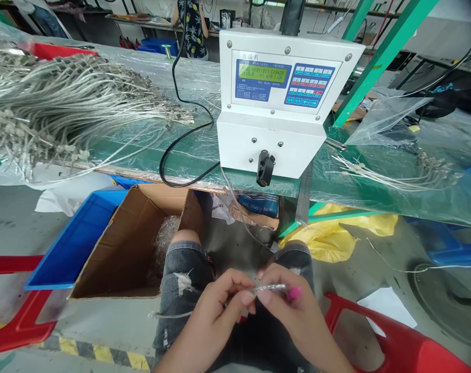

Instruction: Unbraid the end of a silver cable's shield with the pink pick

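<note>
Both hands are together over my lap. Between the fingertips runs a thin cable whose exposed stretch looks silvery, like foil or braid. My left hand pinches it from the left, fingers curled in. My right hand grips the silvery part between thumb and forefinger. A small pink piece shows by the right fingers; I cannot tell if it is a finger cover. A pale cable tail comes out left of my left wrist, across the thigh. Something red shows below the left fingers, mostly hidden.
A white machine with display and keypad stands on the green bench, a black chuck on its front. Cable bundles lie left, fewer cables right. Below are a cardboard box, blue bin and red stool.
</note>
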